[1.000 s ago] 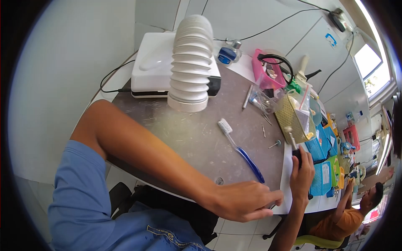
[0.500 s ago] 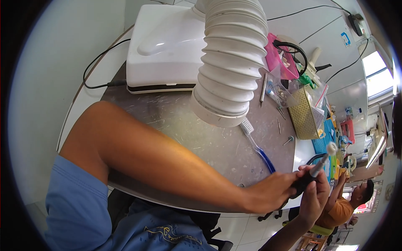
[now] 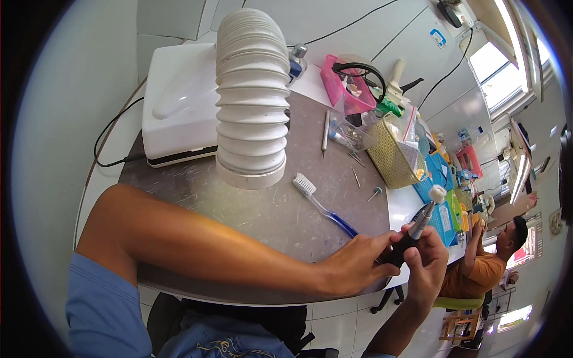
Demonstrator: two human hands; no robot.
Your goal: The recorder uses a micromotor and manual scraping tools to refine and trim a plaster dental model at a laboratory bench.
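Off the right front edge of the bench, both my hands hold a rotary handpiece point(image 3: 421, 223) with a black body and a silver nose. Its nose tilts up and to the right, ending in a small white round polishing tip point(image 3: 437, 193). My left hand point(image 3: 359, 262) has its fingers closed around the black body from the left. My right hand point(image 3: 428, 265) grips it from the right, just below the silver part. A toothbrush point(image 3: 331, 215) with white bristles and a blue handle lies on the bench beside my left hand.
A ribbed white suction hose point(image 3: 250, 113) stands over the grey bench top point(image 3: 250, 230), by a white machine housing point(image 3: 179, 101). Along the right lie a metal tool point(image 3: 326, 134), small burs point(image 3: 375, 194), a yellow basket point(image 3: 391, 158) and a pink container point(image 3: 346, 86). A person in orange point(image 3: 477, 271) sits farther right.
The view has shifted, so bench items now appear farther left. Both hands still grip the handpiece, with its silver nose and white tip now showing more plainly.
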